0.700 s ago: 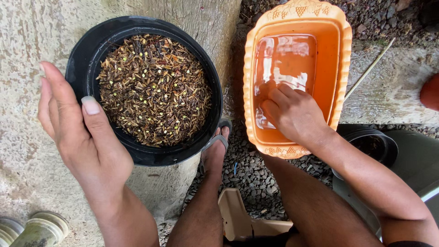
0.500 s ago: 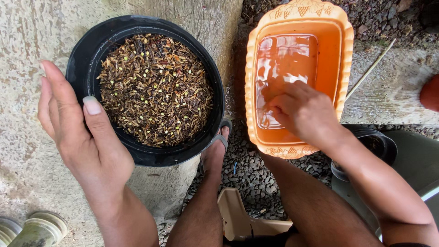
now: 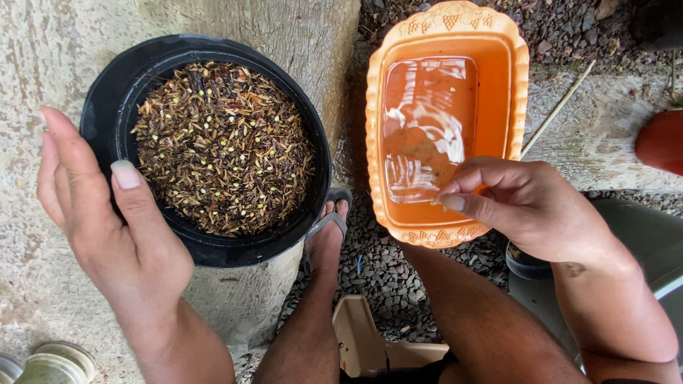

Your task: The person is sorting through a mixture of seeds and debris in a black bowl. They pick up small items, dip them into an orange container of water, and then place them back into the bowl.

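Nearest, the right hand has lifted from the water in the orange tub, fingertips now pinched, perhaps on a seed, while the open left hand still steadies the black seed bowl on the concrete ledge's edge.

The left hand covers the near-left rim of the round black plastic pot of brown husks. Whatever the pinched right hand holds is too small to tell. A red rounded object and pale round lids are cut off by the edges.
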Demonstrator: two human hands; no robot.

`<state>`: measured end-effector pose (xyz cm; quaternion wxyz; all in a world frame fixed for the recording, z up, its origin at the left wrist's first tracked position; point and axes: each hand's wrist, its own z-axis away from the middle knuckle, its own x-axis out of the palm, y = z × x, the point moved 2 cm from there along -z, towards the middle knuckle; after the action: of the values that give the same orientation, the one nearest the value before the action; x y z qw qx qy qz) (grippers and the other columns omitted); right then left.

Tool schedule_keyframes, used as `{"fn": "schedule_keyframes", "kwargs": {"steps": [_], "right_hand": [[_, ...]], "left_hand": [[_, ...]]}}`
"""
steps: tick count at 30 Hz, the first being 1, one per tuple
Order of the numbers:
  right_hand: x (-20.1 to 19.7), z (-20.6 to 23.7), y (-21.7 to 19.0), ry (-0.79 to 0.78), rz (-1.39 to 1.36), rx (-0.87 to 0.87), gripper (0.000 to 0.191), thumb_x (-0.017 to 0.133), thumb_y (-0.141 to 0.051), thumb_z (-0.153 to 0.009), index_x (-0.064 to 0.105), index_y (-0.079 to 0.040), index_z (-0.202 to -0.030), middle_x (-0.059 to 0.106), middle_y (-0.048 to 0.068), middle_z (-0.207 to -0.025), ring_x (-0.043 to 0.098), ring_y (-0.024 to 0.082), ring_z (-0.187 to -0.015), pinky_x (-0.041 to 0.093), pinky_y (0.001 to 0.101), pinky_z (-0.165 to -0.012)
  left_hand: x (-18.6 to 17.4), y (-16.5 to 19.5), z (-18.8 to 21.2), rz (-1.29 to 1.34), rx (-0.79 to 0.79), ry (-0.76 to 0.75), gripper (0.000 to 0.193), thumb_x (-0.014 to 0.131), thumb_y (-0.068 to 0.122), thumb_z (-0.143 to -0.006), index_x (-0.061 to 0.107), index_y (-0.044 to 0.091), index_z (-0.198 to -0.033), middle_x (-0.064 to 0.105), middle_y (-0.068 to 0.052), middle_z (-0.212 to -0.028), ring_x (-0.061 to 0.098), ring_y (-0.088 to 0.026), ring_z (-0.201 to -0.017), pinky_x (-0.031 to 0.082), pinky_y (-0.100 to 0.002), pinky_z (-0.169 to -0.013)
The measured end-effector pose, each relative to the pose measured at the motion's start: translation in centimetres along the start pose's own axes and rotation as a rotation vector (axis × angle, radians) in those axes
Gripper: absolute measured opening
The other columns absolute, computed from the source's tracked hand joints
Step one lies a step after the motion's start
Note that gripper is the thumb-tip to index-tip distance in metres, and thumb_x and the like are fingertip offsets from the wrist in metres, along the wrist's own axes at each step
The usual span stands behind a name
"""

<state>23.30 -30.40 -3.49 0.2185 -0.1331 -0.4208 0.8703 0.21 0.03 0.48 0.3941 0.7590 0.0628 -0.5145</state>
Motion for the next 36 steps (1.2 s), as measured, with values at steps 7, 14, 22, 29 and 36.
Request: {"fn": "schedule_keyframes", "kwargs": {"steps": [7, 14, 22, 29, 36], "right_hand": [[0.7, 0.0, -1.0, 0.051, 0.103, -0.01, 0.016, 0.076, -0.004, -0.087, 0.077, 0.0, -0.103, 0.076, 0.005, -0.091, 0.069, 0.01, -0.081, 0.057, 0.0262, -0.072], [1.5, -1.8, -1.3, 0.239, 0.644, -0.298, 0.004, 0.079, -0.009, -0.091, 0.077, -0.007, -0.094, 0.073, 0.003, -0.088, 0.066, 0.014, -0.068, 0.056, 0.0283, -0.06], [2.6, -5.8, -0.8, 0.208, 1.075, -0.521, 0.016, 0.08, -0.019, -0.086, 0.072, -0.005, -0.084, 0.068, 0.011, -0.086, 0.068, 0.032, -0.087, 0.056, 0.0432, -0.075], [2.8, -6.2, -1.1, 0.254, 1.12, -0.55, 0.017, 0.076, -0.018, -0.091, 0.069, -0.007, -0.08, 0.071, 0.009, -0.096, 0.068, 0.031, -0.093, 0.057, 0.0434, -0.08], [2.3, -6.2, -0.2, 0.208, 1.084, -0.455, 0.012, 0.076, -0.019, -0.085, 0.071, -0.008, -0.084, 0.07, 0.009, -0.095, 0.067, 0.032, -0.092, 0.056, 0.044, -0.08]], "left_hand": [[0.2, 0.1, -0.1, 0.008, -0.008, 0.008, 0.042, 0.042, 0.008, -0.124, 0.03, -0.009, -0.161, 0.04, -0.023, -0.166, 0.033, -0.039, -0.156, 0.024, -0.044, -0.133], [0.3, 0.2, -0.4, 0.016, -0.004, 0.014, 0.042, 0.042, 0.008, -0.123, 0.031, -0.008, -0.16, 0.042, -0.024, -0.165, 0.032, -0.04, -0.156, 0.023, -0.045, -0.132], [0.3, 0.1, 0.0, 0.036, -0.041, 0.011, 0.044, 0.042, 0.009, -0.122, 0.029, -0.007, -0.16, 0.051, -0.026, -0.158, 0.03, -0.04, -0.155, 0.023, -0.047, -0.131], [0.6, -0.7, 0.5, 0.054, -0.039, 0.004, 0.046, 0.042, 0.014, -0.124, 0.027, -0.007, -0.162, 0.061, -0.021, -0.148, 0.027, -0.039, -0.158, 0.02, -0.048, -0.134], [0.9, -0.7, 0.6, 0.08, -0.027, 0.004, 0.049, 0.041, 0.017, -0.123, 0.027, -0.004, -0.165, 0.063, -0.021, -0.146, 0.029, -0.038, -0.158, 0.017, -0.049, -0.134]]}}
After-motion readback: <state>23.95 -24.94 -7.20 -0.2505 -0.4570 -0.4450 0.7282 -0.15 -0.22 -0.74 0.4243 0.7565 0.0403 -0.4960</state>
